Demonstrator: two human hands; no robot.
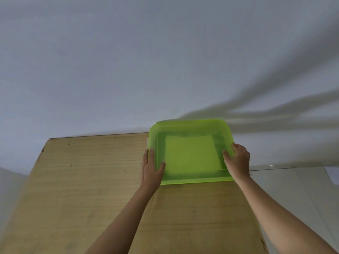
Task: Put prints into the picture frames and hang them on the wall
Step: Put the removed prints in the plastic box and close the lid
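Your left hand (151,170), your right hand (238,162), each curled round a side rim of the green plastic tray (192,154) — far right on the wooden table (82,180)

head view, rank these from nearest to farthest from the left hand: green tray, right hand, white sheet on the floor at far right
1. green tray: the left hand grips its left edge.
2. right hand: across the tray, gripping its right edge.
3. white sheet: on the floor, at the view's far right edge.
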